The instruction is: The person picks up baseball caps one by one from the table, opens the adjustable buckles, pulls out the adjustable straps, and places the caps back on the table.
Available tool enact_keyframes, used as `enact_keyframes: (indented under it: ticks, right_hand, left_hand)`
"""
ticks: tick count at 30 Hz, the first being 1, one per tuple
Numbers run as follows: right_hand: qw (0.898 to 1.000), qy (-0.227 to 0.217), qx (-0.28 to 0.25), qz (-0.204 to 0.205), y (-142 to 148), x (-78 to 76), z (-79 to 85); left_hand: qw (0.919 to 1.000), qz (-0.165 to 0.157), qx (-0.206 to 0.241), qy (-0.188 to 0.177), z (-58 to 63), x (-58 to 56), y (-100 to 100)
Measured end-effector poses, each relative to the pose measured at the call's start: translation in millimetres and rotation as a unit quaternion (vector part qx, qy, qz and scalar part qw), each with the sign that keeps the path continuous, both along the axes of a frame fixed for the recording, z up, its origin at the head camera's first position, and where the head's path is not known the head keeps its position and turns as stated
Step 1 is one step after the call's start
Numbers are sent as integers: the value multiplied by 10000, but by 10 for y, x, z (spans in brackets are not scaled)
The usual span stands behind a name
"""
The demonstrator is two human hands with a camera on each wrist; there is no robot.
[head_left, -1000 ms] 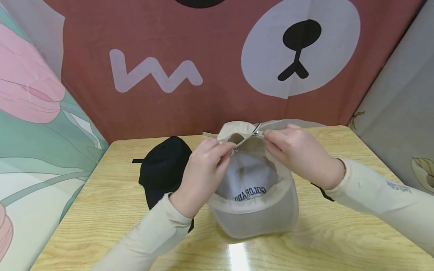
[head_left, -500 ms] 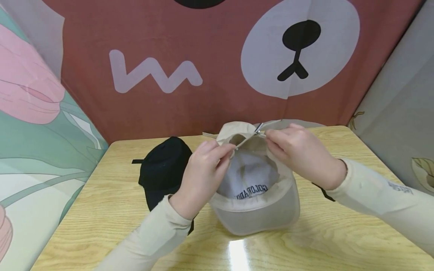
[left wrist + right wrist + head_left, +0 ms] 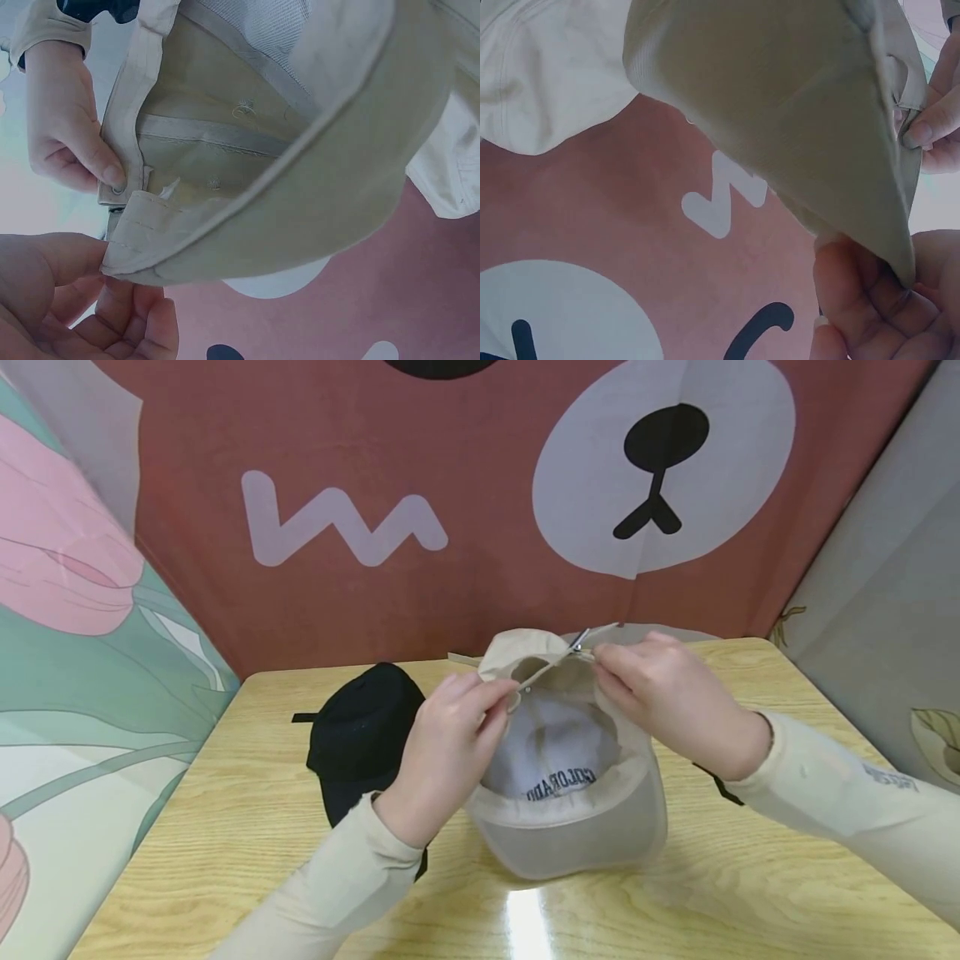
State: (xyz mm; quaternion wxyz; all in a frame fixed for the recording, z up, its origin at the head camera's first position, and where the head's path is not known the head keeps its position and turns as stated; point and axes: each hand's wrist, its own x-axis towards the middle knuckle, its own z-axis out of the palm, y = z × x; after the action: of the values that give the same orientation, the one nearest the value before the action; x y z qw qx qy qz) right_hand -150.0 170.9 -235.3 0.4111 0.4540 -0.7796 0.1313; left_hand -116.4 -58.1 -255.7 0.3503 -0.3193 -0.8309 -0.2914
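A beige baseball cap [image 3: 577,843] hangs over the table in both hands. Its brim points toward the viewer, its inside faces up, and dark lettering shows upside down in the crown. My left hand [image 3: 450,747] pinches the left edge of the back opening between thumb and fingers. Opposite it, my right hand [image 3: 675,702] pinches the other edge, right beside a small metal buckle [image 3: 576,648]. A thin strap [image 3: 543,670] spans slantwise between the hands. The left wrist view shows stitched seams on the cap's inner band [image 3: 142,97]; the right wrist view shows its outer fabric [image 3: 780,97].
Left of the cap sits a black cap [image 3: 367,718], its lower part hidden by my left arm. A second, cream cap [image 3: 517,647] stands behind the held one. The wooden table [image 3: 217,835] meets a brown printed backdrop [image 3: 360,610] at its far edge.
My right hand has drifted slightly right, taking the buckle along. The beige cap has shifted a little right and its brim has risen slightly. My left hand is nearly still.
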Motion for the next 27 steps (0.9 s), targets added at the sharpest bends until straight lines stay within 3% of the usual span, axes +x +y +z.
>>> enact_keyframes:
  ticks: [27]
  right_hand:
    - [9992,-312,-108,-222,42,10,-2]
  left_hand:
    - [9998,28,70,-177,-18,16,-36]
